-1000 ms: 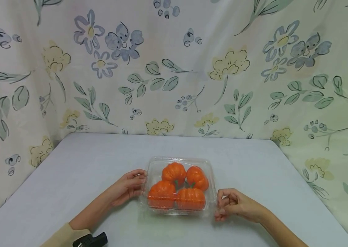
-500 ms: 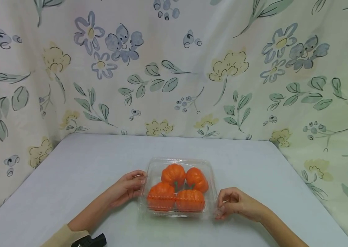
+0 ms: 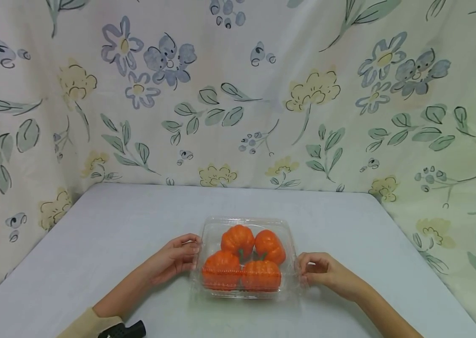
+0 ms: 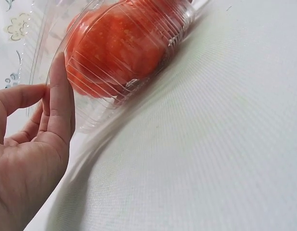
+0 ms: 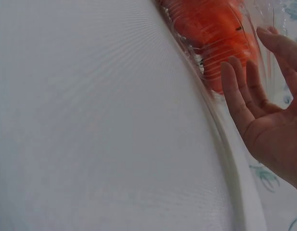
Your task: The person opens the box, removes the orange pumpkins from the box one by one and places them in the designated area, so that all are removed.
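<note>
A clear plastic clamshell box (image 3: pixel 244 295) lies on the table with its lid down. Several orange, ribbed, pumpkin-like vegetables (image 3: pixel 238 240) with green stems show through it. At the box's left side, my left hand (image 3: pixel 178 256) pinches the rim; in the left wrist view its thumb meets the straight fingers (image 4: pixel 59 103) at the plastic edge. My right hand (image 3: pixel 326 272) pinches the rim on the opposite side between thumb and index finger. In the right wrist view the other fingers (image 5: pixel 237 98) extend loosely beside the box wall.
The box stands on a white-covered table (image 3: pixel 136 206). A floral curtain (image 3: pixel 229 94) hangs behind the table and along both sides. A beige sleeve (image 3: pixel 87 324) and a black strapped device (image 3: pixel 124 329) are on the left forearm.
My right hand has slid a little away from the front corner, along the right rim toward the back. The left hand and the box stay nearly in place.
</note>
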The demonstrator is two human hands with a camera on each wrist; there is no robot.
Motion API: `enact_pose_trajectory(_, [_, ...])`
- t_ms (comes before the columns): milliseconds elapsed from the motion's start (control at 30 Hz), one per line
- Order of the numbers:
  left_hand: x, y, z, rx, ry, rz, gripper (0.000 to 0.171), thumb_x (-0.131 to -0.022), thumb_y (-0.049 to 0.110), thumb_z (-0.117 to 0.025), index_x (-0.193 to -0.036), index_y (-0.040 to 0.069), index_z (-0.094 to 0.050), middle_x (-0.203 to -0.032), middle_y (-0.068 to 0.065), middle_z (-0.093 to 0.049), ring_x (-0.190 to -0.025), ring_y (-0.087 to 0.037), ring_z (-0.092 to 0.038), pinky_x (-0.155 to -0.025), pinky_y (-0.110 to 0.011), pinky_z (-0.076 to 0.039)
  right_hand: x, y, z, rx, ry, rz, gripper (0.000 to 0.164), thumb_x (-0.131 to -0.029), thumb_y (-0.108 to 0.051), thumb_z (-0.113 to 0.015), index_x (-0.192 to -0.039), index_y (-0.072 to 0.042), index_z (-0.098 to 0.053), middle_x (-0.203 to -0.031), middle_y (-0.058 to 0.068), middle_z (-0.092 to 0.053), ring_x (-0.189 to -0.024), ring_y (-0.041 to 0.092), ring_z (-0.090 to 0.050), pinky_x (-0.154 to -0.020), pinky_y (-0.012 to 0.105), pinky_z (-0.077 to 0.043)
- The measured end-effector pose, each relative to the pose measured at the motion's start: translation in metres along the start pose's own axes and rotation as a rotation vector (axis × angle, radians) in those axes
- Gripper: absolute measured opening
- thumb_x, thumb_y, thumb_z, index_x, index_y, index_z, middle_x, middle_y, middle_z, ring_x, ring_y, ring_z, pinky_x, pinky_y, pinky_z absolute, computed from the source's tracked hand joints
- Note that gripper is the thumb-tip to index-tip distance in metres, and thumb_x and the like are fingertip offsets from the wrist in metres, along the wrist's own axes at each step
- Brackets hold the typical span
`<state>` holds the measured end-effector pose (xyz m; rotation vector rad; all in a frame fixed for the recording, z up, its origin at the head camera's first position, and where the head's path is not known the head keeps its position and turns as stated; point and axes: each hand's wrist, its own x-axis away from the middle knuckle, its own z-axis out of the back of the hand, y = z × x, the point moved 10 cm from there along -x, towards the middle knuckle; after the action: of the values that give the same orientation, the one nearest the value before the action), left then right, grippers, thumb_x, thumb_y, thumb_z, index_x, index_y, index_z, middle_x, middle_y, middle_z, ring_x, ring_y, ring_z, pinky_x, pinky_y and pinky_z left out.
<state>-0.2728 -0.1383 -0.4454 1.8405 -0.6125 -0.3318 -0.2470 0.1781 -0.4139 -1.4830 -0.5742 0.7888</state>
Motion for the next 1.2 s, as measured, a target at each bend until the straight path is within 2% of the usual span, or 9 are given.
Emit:
enact_pose_trajectory(133, [0.000,-0.001,0.001,-0.006,0.006,0.001,0.018,-0.108,0.003,-0.051,-0.116,0.016,-0.060,-0.098,0.005,-0.064,-0.079,-0.009,-0.066,-0.078,-0.022,-0.062,0.000,0.001,0.004,0.055,0.038,-0.019,0.005,-0.100,0.002,-0.061,-0.102,-0.002,-0.061,-0.114,-0.009,-0.064,-0.108,0.009,-0.062,-0.086,0.024,-0.058])
enact_pose_trajectory(400, [0.000,-0.001,0.000,-0.020,0.009,0.012,0.015,-0.109,0.006,-0.051,-0.116,0.016,-0.059,-0.101,0.004,-0.063,-0.082,-0.009,-0.065,-0.078,-0.021,-0.061,0.000,-0.001,0.015,0.148,0.130,-0.043,0.018,-0.102,0.002,-0.057,-0.105,-0.015,-0.064,-0.122,-0.009,-0.064,-0.116,0.007,-0.059,-0.091,0.025,-0.057])
enact_pose_trajectory(500, [0.001,0.000,0.000,-0.026,0.015,0.018,0.013,-0.109,0.007,-0.052,-0.117,0.016,-0.058,-0.102,0.002,-0.062,-0.084,-0.009,-0.065,-0.078,-0.021,-0.061,0.000,-0.002,0.018,0.180,0.165,-0.038,0.016,-0.103,0.001,-0.057,-0.107,-0.013,-0.063,-0.124,-0.004,-0.064,-0.119,0.007,-0.059,-0.094,0.024,-0.056])
enact_pose_trajectory(667, [0.001,0.002,-0.001,-0.023,0.014,0.018,0.013,-0.109,0.008,-0.052,-0.118,0.015,-0.057,-0.104,0.001,-0.062,-0.085,-0.010,-0.065,-0.079,-0.021,-0.061,-0.002,-0.011,0.024,0.271,0.272,0.013,0.007,-0.102,0.001,-0.061,-0.106,-0.005,-0.062,-0.126,0.002,-0.059,-0.123,0.004,-0.054,-0.100,0.022,-0.053])
enact_pose_trajectory(800, [0.001,0.001,0.000,-0.011,0.015,0.015,0.014,-0.109,0.007,-0.052,-0.120,0.015,-0.057,-0.108,0.001,-0.063,-0.089,-0.012,-0.066,-0.081,-0.023,-0.061,-0.004,-0.019,0.027,0.349,0.364,0.048,0.005,-0.101,-0.001,-0.065,-0.103,-0.006,-0.063,-0.128,0.002,-0.054,-0.121,0.002,-0.052,-0.099,0.020,-0.054])
enact_pose_trajectory(1000, [0.001,-0.001,0.002,0.001,0.021,0.015,0.015,-0.110,0.009,-0.053,-0.124,0.013,-0.057,-0.111,-0.002,-0.063,-0.089,-0.013,-0.068,-0.082,-0.024,-0.062,-0.007,-0.028,0.033,0.409,0.468,0.082,0.005,-0.101,0.000,-0.066,-0.101,-0.004,-0.062,-0.125,0.001,-0.055,-0.121,0.005,-0.052,-0.101,0.016,-0.049])
enact_pose_trajectory(1100, [0.001,-0.002,0.002,-0.001,0.030,0.024,0.015,-0.110,0.011,-0.053,-0.123,0.014,-0.059,-0.111,-0.002,-0.063,-0.087,-0.012,-0.067,-0.082,-0.023,-0.062,-0.009,-0.030,0.036,0.430,0.505,0.081,0.006,-0.100,-0.001,-0.066,-0.101,-0.004,-0.061,-0.124,-0.001,-0.056,-0.121,0.004,-0.052,-0.103,0.012,-0.046])
enact_pose_trajectory(1200, [0.002,-0.003,0.003,-0.011,0.047,0.033,0.014,-0.111,0.013,-0.052,-0.121,0.016,-0.061,-0.113,-0.002,-0.062,-0.086,-0.013,-0.066,-0.083,-0.023,-0.062,-0.011,-0.032,0.036,0.405,0.515,0.096,0.005,-0.102,-0.003,-0.066,-0.102,-0.004,-0.061,-0.120,-0.003,-0.058,-0.119,0.004,-0.054,-0.103,0.012,-0.047])
